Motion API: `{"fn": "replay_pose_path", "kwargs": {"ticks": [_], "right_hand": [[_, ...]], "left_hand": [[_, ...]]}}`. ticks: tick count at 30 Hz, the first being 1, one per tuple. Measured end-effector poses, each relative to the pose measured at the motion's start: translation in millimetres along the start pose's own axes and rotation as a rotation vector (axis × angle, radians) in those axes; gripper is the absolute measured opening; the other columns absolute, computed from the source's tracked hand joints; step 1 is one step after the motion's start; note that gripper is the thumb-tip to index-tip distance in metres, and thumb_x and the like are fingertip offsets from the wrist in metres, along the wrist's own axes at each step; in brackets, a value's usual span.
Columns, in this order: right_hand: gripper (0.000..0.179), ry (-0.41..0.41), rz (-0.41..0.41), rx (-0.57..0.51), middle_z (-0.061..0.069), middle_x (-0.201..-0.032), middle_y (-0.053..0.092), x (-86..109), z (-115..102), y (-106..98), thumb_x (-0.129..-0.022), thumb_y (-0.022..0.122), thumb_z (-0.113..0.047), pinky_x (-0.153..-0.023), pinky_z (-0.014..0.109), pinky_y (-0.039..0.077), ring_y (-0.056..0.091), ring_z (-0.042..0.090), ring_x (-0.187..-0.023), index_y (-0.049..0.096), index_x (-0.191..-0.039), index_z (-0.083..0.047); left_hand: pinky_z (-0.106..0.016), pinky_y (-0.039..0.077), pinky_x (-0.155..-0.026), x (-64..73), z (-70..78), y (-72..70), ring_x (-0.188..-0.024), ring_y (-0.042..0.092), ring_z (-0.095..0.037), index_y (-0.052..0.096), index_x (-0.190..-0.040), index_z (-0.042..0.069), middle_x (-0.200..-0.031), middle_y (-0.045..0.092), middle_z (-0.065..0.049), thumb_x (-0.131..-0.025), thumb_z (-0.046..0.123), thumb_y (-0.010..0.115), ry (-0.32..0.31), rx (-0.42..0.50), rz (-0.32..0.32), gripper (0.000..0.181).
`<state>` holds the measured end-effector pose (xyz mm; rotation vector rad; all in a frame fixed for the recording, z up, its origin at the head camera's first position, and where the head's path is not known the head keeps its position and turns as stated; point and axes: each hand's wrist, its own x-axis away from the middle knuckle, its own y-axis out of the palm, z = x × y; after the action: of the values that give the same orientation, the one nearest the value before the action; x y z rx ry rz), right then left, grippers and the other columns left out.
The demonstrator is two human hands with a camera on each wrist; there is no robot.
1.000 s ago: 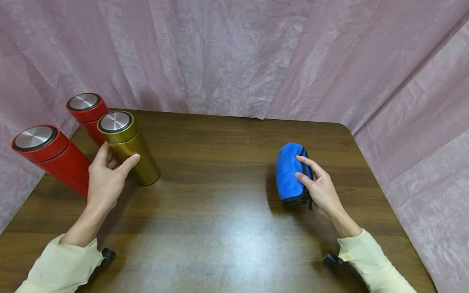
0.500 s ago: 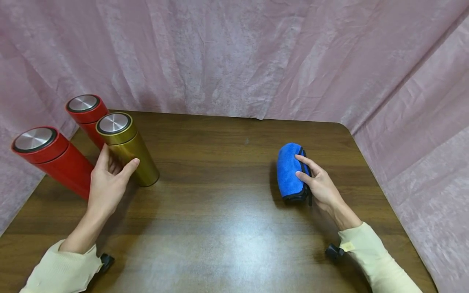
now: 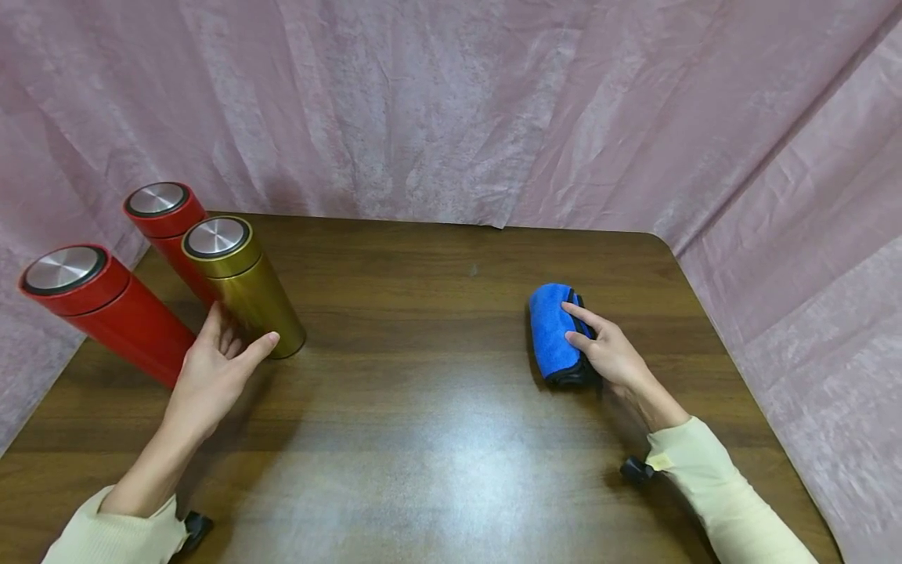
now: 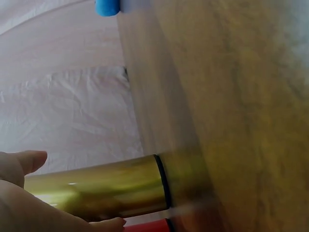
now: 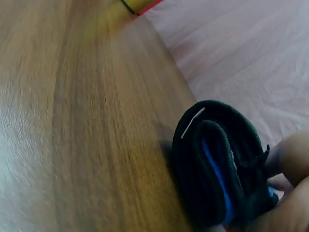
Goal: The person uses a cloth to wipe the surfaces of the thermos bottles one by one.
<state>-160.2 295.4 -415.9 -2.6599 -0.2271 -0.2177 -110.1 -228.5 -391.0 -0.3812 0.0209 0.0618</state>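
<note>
An upright gold thermos flask (image 3: 261, 301) with a steel lid stands on the table at the left. Around its near side is my left hand (image 3: 214, 376), thumb and fingers spread; in the left wrist view the thumb (image 4: 33, 160) is a little off the gold wall. Two red thermos flasks stand close by, one (image 3: 134, 317) to the left of this hand, the other (image 3: 176, 235) behind the gold one. At the right, my right hand (image 3: 613, 356) grips a rolled blue towel (image 3: 553, 333) with black edging by its right side. The rolled end (image 5: 212, 159) shows in the right wrist view.
The brown wood-grain table (image 3: 409, 352) stretches between the two hands. Pink curtains (image 3: 451, 110) hang behind the table and along its right side. A small black wrist device (image 3: 637, 471) sits at the right cuff.
The towel has come down and slightly left with my right hand, its shadow now close under it. My left hand has slid lower on the gold flask and back; the flask is almost unmoved.
</note>
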Motion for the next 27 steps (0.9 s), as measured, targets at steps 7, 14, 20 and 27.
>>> {"fn": "replay_pose_path", "kwargs": {"ticks": [7, 14, 20, 27], "right_hand": [[0.053, -0.098, 0.029, 0.459, 0.036, -0.149, 0.045, -6.4, -7, 4, -0.104, 0.057, -0.011, -0.101, 0.058, 0.046, 0.054, 0.043, -0.122, 0.044, -0.155, -0.002], [0.057, -0.063, 0.012, 0.671, 0.033, -0.131, 0.056, -6.5, -14, 9, -0.103, 0.058, -0.018, -0.082, 0.051, 0.047, 0.054, 0.039, -0.106, 0.044, -0.156, -0.005], [0.056, -0.080, 0.028, 0.700, 0.033, -0.121, 0.056, -6.7, -10, 8, -0.104, 0.059, -0.022, -0.071, 0.046, 0.045, 0.050, 0.036, -0.101, 0.045, -0.156, -0.008], [0.051, -0.235, 0.150, 0.514, 0.030, -0.138, 0.053, 2.9, 3, -6, -0.103, 0.066, -0.022, -0.096, 0.061, 0.048, 0.056, 0.043, -0.117, 0.054, -0.148, -0.002]], "left_hand": [[-0.013, 0.031, -0.112, 3.7, -6.7, -1.8, -0.151, 0.023, -0.043, 0.008, -0.167, 0.010, -0.168, 0.018, -0.022, -0.104, 0.024, 0.064, 0.022, -0.050, -0.021, 0.086], [-0.054, 0.025, -0.119, 10.6, -9.5, -4.0, -0.151, 0.020, -0.047, 0.000, -0.166, 0.009, -0.168, 0.011, -0.026, -0.103, 0.024, 0.065, 0.017, -0.095, -0.050, 0.092], [-0.069, 0.028, -0.111, 19.0, -11.0, -3.8, -0.147, 0.022, -0.057, -0.004, -0.163, 0.000, -0.166, 0.006, -0.033, -0.103, 0.030, 0.067, 0.003, -0.214, -0.074, 0.098], [-0.074, 0.028, -0.110, 30.9, -16.7, -5.3, -0.140, 0.031, -0.060, 0.004, -0.160, -0.011, -0.160, 0.018, -0.041, -0.101, 0.033, 0.069, 0.057, -0.417, -0.038, 0.099]]}}
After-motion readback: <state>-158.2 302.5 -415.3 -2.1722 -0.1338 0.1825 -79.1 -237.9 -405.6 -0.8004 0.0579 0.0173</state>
